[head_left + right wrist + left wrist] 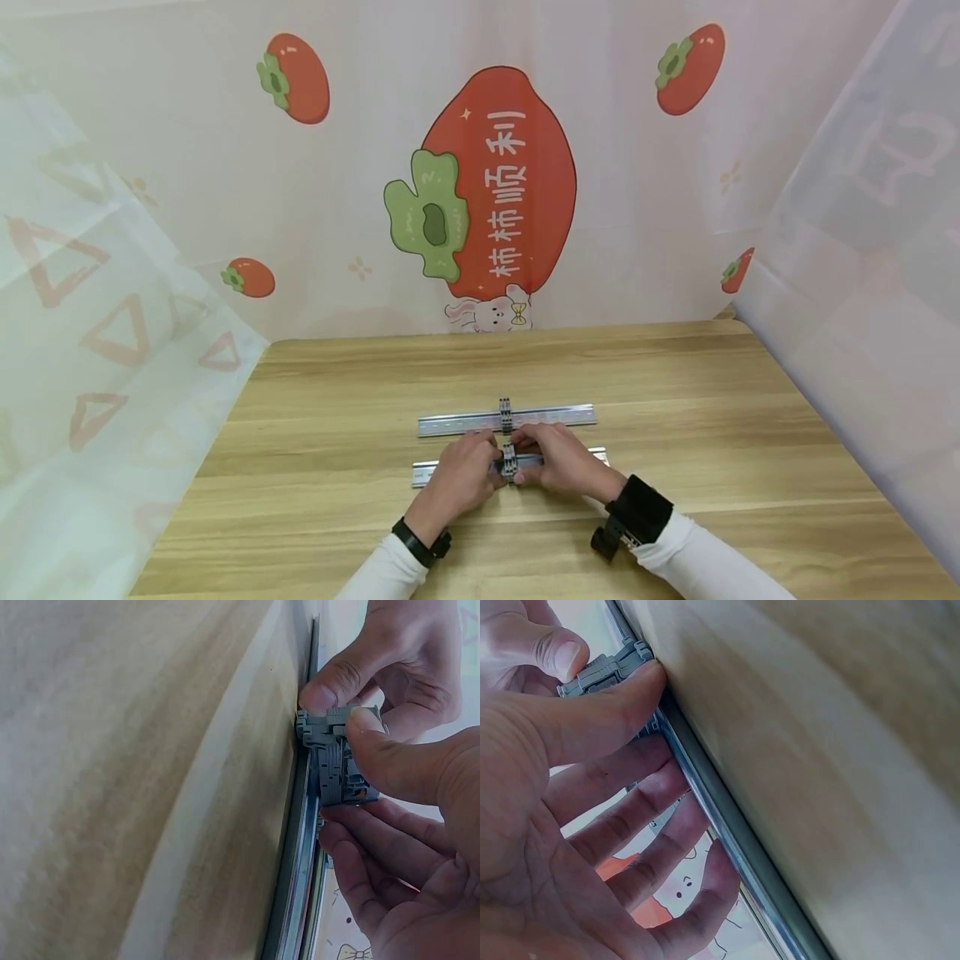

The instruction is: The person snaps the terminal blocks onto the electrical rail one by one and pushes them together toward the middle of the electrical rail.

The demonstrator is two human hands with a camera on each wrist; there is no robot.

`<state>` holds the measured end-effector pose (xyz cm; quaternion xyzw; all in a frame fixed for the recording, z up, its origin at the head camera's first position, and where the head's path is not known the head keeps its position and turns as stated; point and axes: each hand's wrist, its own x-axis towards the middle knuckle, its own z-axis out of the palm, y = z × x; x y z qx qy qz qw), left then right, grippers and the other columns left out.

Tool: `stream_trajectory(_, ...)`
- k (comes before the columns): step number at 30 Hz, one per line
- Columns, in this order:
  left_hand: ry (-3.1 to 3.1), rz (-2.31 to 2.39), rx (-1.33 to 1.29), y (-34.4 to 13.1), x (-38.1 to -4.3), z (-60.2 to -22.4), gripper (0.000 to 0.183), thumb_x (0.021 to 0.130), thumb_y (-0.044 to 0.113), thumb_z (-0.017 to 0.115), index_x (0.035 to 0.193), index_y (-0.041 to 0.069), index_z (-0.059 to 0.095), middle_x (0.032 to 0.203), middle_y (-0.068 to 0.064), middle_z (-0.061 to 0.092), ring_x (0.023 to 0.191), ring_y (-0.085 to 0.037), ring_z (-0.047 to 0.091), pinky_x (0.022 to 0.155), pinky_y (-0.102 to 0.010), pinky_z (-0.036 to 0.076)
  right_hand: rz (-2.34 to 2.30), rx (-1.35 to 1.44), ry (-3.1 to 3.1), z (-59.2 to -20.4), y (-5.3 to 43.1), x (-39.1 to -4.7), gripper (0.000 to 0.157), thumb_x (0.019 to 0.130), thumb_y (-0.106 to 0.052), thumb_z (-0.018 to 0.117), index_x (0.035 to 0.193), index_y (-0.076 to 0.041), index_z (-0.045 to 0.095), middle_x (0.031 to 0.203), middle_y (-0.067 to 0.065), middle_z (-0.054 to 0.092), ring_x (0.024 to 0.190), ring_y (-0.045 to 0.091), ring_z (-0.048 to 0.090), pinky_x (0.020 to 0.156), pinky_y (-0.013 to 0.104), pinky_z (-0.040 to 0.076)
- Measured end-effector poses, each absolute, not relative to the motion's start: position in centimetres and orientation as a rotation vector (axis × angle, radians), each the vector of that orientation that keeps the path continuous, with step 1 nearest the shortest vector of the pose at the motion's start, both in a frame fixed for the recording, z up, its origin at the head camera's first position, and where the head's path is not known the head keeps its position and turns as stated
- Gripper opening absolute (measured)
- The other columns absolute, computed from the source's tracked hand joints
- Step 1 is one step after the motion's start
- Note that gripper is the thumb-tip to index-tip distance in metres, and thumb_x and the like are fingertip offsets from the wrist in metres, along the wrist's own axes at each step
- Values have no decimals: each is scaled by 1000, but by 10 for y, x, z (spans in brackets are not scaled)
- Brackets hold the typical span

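Gray DIN-rail terminal blocks stand side by side on the near metal DIN rail. My left hand grips the blocks from the left, its thumb against their near end low by the rail and the other fingers on the far side, as the left wrist view shows. From the right, my right hand pinches the same terminal block group between thumb and fingers. Parts of the rail are hidden behind both hands.
Behind lies a second DIN rail, roughly parallel, carrying its own small group of terminal blocks. Both rails rest on a wood-grain table. A white curtain with printed red fruit rises along the table's back edge, with pale sheets at both sides.
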<state>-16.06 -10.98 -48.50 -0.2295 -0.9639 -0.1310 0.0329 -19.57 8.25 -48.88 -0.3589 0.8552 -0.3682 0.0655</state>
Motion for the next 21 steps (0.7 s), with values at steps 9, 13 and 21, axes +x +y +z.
stream_trajectory(9, -2943, -336, -731, -110, -162, -486, 20, 72, 32, 74, 80, 15, 69, 87, 6, 52, 80, -15, 50, 62, -28, 41, -1136, -1107, 2622, -495, 85, -194, 50, 71, -25, 77, 113, -7, 57, 104, 1, 62, 96, 15, 60, 83, 27, 44)
stream_trajectory(13, -2953, -380, -714, -109, -164, -487, 22, 72, 33, 74, 83, 15, 69, 86, 6, 52, 79, -14, 50, 62, -28, 41, -1146, -1098, 2632, -496, 85, -193, 49, 72, -24, 76, 113, -7, 57, 105, 1, 61, 96, 14, 60, 83, 27, 44)
stream_trajectory(21, -2963, -427, -688, -108, -165, -487, 17, 68, 26, 75, 75, 14, 64, 82, 6, 48, 76, -14, 48, 59, -28, 40, -1203, -1068, 2608, -496, 83, -192, 48, 72, -21, 76, 113, -6, 57, 106, 2, 61, 96, 15, 60, 82, 27, 44)
